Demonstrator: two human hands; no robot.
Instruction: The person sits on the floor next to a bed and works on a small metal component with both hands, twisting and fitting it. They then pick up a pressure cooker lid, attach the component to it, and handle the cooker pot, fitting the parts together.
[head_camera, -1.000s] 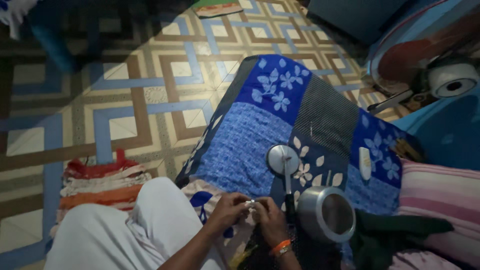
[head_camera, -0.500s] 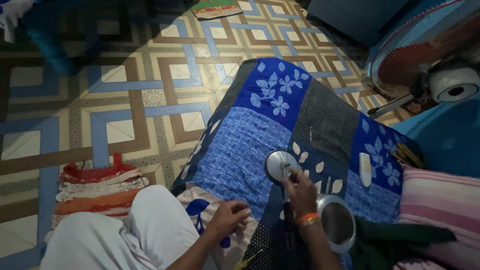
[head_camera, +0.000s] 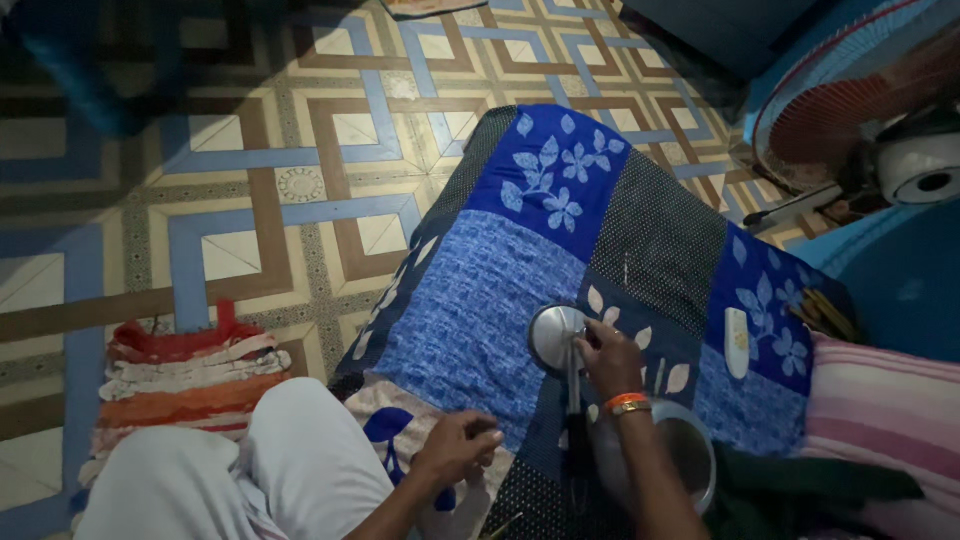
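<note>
Two hands at work over a blue patchwork quilt (head_camera: 480, 320) spread on a patterned tile floor (head_camera: 250, 200). R hand (head_camera: 610, 358): fingers curled narrow, tips touching the rim of a small round metal lid (head_camera: 553, 335) lying flat on the quilt; orange band on the wrist. A thin dark rod (head_camera: 574, 385) runs from the lid toward the person, just beside the R palm. L hand (head_camera: 458, 447): closed to a loose fist, thumb against forefinger; whether it pinches anything, cannot tell. It rests near the quilt's near edge, by the white-clad knee (head_camera: 300, 460). Round metal tin (head_camera: 690, 455) lies open-side up behind the R wrist, partly hidden by the forearm. Small white oblong packet (head_camera: 736, 342) lies flat on a blue floral patch, well apart to the R. Striped rag mat (head_camera: 190, 370) on floor to the L; fan (head_camera: 860, 110) at upper R.
</note>
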